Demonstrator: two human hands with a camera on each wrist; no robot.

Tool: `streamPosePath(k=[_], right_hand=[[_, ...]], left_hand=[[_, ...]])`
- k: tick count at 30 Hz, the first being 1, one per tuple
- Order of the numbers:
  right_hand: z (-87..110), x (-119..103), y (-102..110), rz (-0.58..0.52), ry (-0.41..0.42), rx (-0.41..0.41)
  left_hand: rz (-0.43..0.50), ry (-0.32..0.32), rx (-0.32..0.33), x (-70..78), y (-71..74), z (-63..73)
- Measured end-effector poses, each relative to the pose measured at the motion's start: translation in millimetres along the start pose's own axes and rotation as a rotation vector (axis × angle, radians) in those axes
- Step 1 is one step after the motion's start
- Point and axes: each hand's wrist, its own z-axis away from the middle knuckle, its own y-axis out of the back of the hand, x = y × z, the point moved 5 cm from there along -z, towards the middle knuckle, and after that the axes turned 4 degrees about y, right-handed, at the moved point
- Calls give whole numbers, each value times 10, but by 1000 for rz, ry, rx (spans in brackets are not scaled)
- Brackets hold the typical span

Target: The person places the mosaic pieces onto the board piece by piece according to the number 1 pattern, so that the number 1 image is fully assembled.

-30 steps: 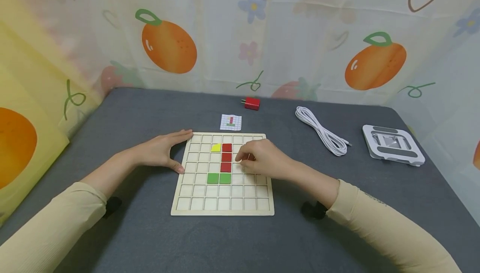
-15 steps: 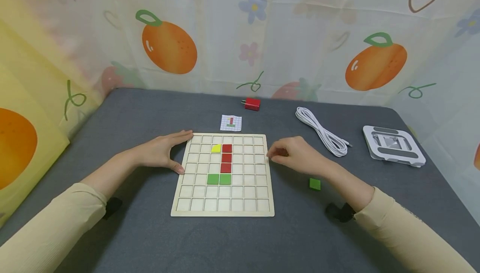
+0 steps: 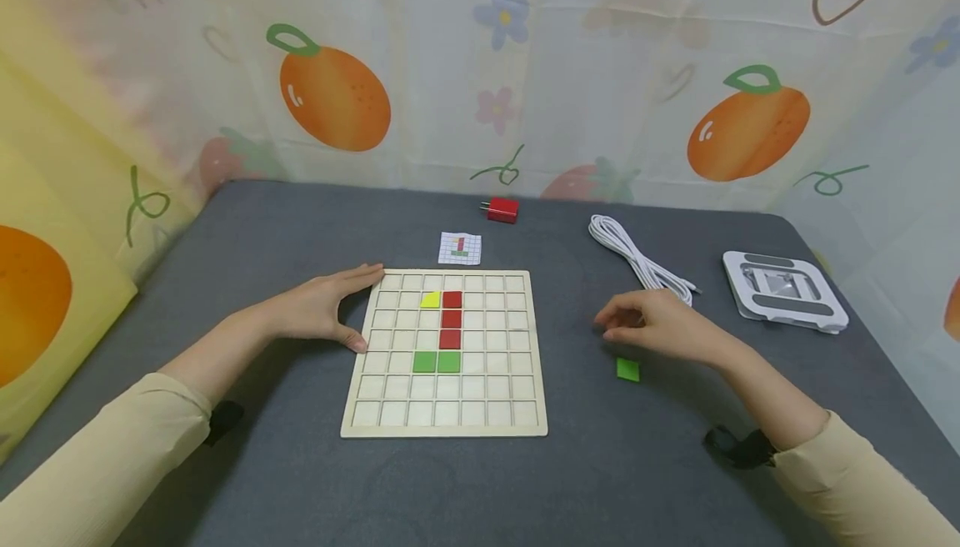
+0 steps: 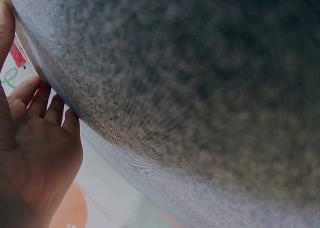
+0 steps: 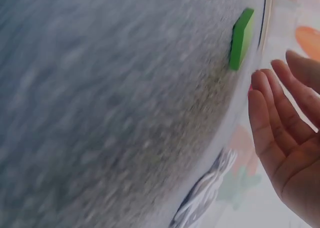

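Observation:
A pale wooden grid board (image 3: 444,430) lies flat on the dark table. Set in its cells are a yellow tile (image 3: 431,300), three red tiles in a column (image 3: 451,319) and two green tiles (image 3: 425,362) below them. My left hand (image 3: 318,307) touches the board's left edge, thumb and fingers spread apart along it. Away to the right of the board, my right hand (image 3: 660,326) hovers with relaxed fingers and nothing between them. Just below its fingertips a loose green tile (image 3: 627,370) lies on the table; the right wrist view shows the same green tile (image 5: 242,39) near the fingers.
Behind the board lies a small paper (image 3: 460,248) printed with a coloured grid pattern. Farther back is a red plug adapter (image 3: 500,210). A bundled white cable (image 3: 637,255) lies behind my right hand, with a white and grey stand (image 3: 785,290) at the far right.
My right hand has moved right, off the board, to above the loose green tile, which was hidden by the arm at first. My left hand stays at the board's edge.

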Motion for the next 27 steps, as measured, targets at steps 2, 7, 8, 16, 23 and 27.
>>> streamPosePath(k=[2,7,8,16,23,27], right_hand=[[33,29,-4,-20,-7,-24],[97,85,-46,-22,-17,-72],[112,93,-56,-13,-18,-76],[210,141,-87,4,-59,-80],[226,148,-111,23,-37,-114],[228,145,-115,42,-23,-118]], left_hand=[[5,8,-1,-6,1,4],[8,19,-2,-8,7,13],[6,20,-2,-7,7,14],[5,14,-3,-3,-7,-7],[-4,6,-1,-2,-5,-5],[-2,9,-3,-9,-6,-1]])
